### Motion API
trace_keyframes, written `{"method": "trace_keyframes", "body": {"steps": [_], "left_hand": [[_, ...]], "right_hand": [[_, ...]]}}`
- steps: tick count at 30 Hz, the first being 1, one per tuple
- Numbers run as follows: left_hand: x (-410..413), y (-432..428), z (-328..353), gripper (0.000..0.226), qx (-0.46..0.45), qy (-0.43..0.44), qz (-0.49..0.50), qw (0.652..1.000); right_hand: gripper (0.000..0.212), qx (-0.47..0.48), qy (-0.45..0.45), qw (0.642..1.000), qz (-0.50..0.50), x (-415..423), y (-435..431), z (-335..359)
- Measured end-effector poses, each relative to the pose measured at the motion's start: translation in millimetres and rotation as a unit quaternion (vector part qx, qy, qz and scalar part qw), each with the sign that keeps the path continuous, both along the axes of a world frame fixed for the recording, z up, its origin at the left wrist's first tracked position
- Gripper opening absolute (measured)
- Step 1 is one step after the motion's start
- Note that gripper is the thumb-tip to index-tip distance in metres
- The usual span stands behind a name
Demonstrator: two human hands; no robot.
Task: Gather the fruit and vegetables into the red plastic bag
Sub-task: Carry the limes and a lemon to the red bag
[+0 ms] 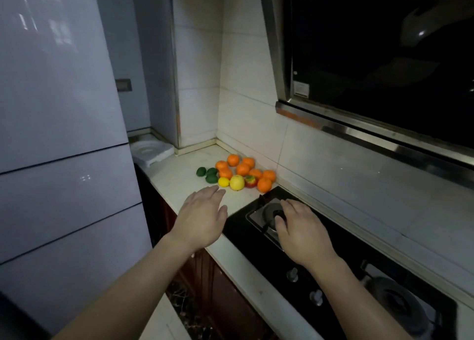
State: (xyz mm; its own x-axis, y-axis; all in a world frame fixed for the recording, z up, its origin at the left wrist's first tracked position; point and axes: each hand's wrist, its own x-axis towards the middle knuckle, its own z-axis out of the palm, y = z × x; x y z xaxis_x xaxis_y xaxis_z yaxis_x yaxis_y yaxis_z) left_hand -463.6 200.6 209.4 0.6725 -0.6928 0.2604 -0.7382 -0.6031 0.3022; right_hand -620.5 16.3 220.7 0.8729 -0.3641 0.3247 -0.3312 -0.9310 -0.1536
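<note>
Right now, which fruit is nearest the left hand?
The smaller lemon, just beyond the left hand; the bigger yellow fruit sits farther right.

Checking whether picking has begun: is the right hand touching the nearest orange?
Apart. The head view shows the right hand over the stove, with bare black stove top visible between it and the nearest orange.

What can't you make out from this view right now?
- Red plastic bag: nowhere in the head view.
- Oranges: the back ones overlap in the head view, so the count is unsure.
- Red fruit: partly hidden behind the yellow fruit and an orange; kind unclear.
- Burner: partly covered by the right hand.
</note>
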Motion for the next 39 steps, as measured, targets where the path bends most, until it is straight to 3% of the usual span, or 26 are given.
{"method": "trace_keyframes", "body": {"steps": [5,12,19,23,36,39], "left_hand": [[77,23,-2,0.069,0.001,0.001,0.000,1.000],[189,54,-2,0.060,0.006,-0.005,-0.028,1.000],[261,59,-10,0.054,0.016,0.001,-0.063,0.998],[292,43,-18,0.057,0.016,0.003,-0.073,0.997],[412,-67,-65,0.047,0.051,0.015,-0.102,0.993],[436,-98,-81,0.047,0.062,0.028,-0.109,0.992]], "right_hand": [[0.046,0.011,-0.011,1.000,0.000,76,25,-7],[0.067,0.013,0.005,1.000,-0.019,181,55,-22],[0.064,0.037,0.029,0.997,-0.060,241,65,-32],[0.072,0.046,0.030,0.996,-0.068,273,53,-43],[0.041,0.096,0.012,0.993,-0.066,398,-39,-90],[0.044,0.104,0.038,0.992,-0.063,425,-68,-104]]}}
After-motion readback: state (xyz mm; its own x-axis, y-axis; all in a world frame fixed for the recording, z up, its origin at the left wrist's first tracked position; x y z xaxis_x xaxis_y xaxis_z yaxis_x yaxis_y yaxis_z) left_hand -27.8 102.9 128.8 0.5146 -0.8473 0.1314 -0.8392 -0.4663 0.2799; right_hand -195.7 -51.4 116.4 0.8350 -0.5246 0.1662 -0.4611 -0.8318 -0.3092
